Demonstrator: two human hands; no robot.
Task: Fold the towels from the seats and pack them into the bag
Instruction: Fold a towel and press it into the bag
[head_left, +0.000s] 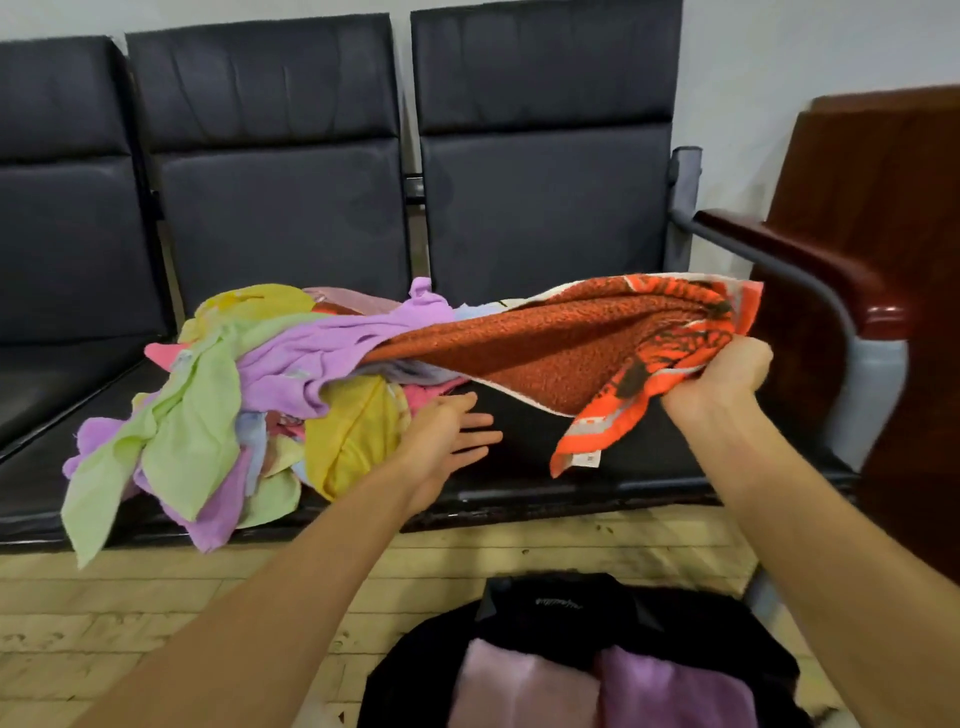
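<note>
A heap of loose towels (249, 395) in green, purple, yellow and pink lies across the black seats (597, 447), part of it hanging over the front edge. My right hand (722, 374) grips a bunched end of an orange and rust patterned towel (561, 348), which stretches from the heap out over the right seat. My left hand (452, 431) is open, fingers straight, beside the heap just above the seat. On the floor below, a black bag (550, 613) stands open with two folded purple towels (597, 691) inside.
The row of black padded seats backs onto a white wall. A grey metal armrest with a dark red wooden top (800, 260) closes the right end, with a dark red wooden panel (893, 218) beyond it. The floor (156, 613) is pale wood.
</note>
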